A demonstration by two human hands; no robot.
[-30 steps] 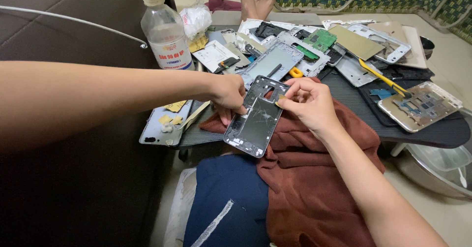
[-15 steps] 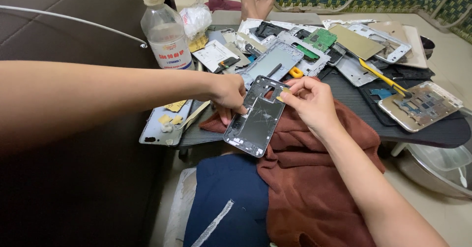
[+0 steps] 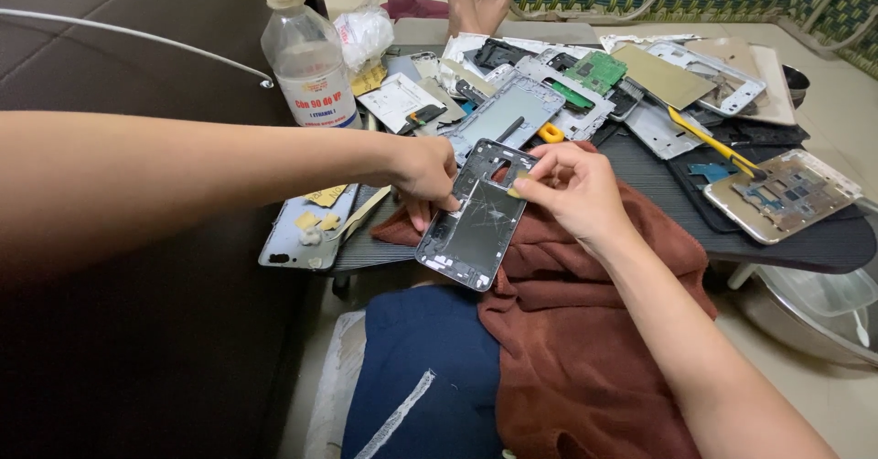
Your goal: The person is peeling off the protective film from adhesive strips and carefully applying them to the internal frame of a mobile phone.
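Left hand point(image 3: 425, 171) grip is clamped on the left edge of the phone frame point(image 3: 477, 214); right hand point(image 3: 576, 189) pinches a small tan piece point(image 3: 519, 179) at its upper right. The frame rests on the brown towel point(image 3: 585, 331) just below both grips. Long axis runs from near-left to far-right, camera cutout end pointing away. Risk: the thin frame could bend or slip if the pinch pulls unevenly.

Phone frame point(image 3: 476, 223): grey metal, dark cracked inner panel. Towel point(image 3: 585, 331): rust-brown, plain. Cloth point(image 3: 421, 368): navy, one white streak. Circuit board point(image 3: 596, 70): green. Cutter point(image 3: 709, 139): yellow. Bottle point(image 3: 306, 57): clear, white-capped.
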